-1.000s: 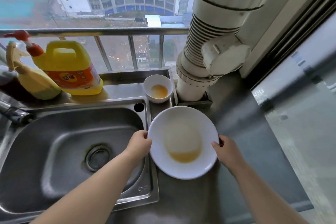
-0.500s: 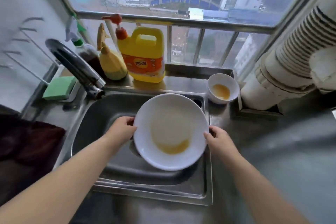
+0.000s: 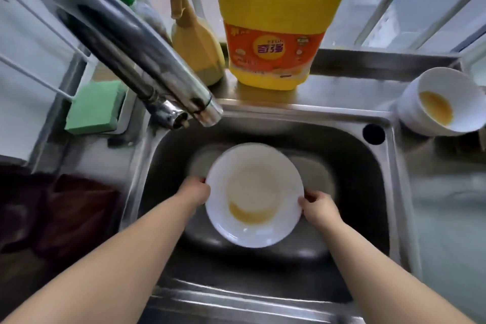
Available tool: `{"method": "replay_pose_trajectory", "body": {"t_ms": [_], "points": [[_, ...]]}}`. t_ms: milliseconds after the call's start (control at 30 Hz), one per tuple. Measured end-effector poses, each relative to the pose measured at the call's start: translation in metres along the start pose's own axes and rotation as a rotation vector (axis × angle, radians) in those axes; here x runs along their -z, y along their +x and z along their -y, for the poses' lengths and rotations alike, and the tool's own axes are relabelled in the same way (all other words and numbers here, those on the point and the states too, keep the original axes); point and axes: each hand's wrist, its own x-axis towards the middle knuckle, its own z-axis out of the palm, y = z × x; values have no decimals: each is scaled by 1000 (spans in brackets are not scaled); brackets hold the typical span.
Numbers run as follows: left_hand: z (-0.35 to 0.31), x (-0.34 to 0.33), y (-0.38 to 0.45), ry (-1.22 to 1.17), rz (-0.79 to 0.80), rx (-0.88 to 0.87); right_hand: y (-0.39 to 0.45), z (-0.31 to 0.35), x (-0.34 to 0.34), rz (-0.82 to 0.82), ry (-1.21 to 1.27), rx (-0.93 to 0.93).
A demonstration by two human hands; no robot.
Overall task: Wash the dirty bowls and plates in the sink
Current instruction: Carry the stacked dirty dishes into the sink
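A white plate [image 3: 253,193] with a yellow-brown sauce smear sits low inside the steel sink [image 3: 349,155]. My left hand [image 3: 196,191] grips its left rim and my right hand [image 3: 319,204] grips its right rim. A small white bowl [image 3: 441,102] with the same sauce in its bottom stands tilted on the counter at the sink's back right corner. The chrome faucet [image 3: 136,52] reaches over the sink's back left; no water runs from it.
A yellow detergent jug [image 3: 276,31] and a yellow spray bottle [image 3: 196,45] stand on the ledge behind the sink. A green sponge [image 3: 96,106] lies at the left, a dark cloth [image 3: 52,216] on the left counter. Window bars rise behind.
Both hands carried the plate from the counter on the right, over the sink's rim and down into the basin. The view has swung left and closer to the sink.
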Motion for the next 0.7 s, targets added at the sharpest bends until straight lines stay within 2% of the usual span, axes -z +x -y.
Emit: {"method": "replay_pose_trajectory", "body": {"t_ms": [233,533,633,700], "points": [[11,-9,15,-6,5,26,6,0,-34,23,123,-69],[5,4,11,9,-1,0,-1,9,-30,97,43,-21],[-5,5,-8,86,-65,-126,-19,17,-5,4,23,65],[-8,6,-23,33,-52,-193,-38,18,27,-101,205,164]]}}
